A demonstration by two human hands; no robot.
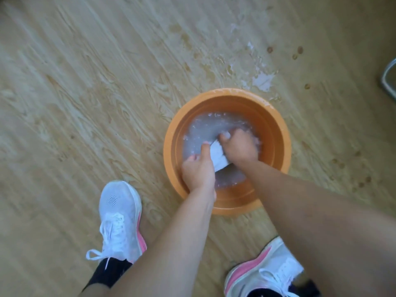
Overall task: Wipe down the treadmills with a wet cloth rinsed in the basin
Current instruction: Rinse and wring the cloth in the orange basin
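An orange round basin [276, 129] stands on the wooden floor, holding cloudy grey water. Both hands are down inside it. My left hand [198, 168] grips the near left end of a white cloth [219, 154]. My right hand [240, 146] is closed on the cloth's other end, partly in the water. Only a short stretch of the cloth shows between the two hands; the rest is hidden in my fists or under the water. No treadmill is identifiable in view.
Spilled water and drops [262, 81] wet the floor beyond the basin and to its right. My left shoe [120, 219] and right shoe [263, 269] stand just before the basin. A grey metal edge [389, 79] shows at the right border.
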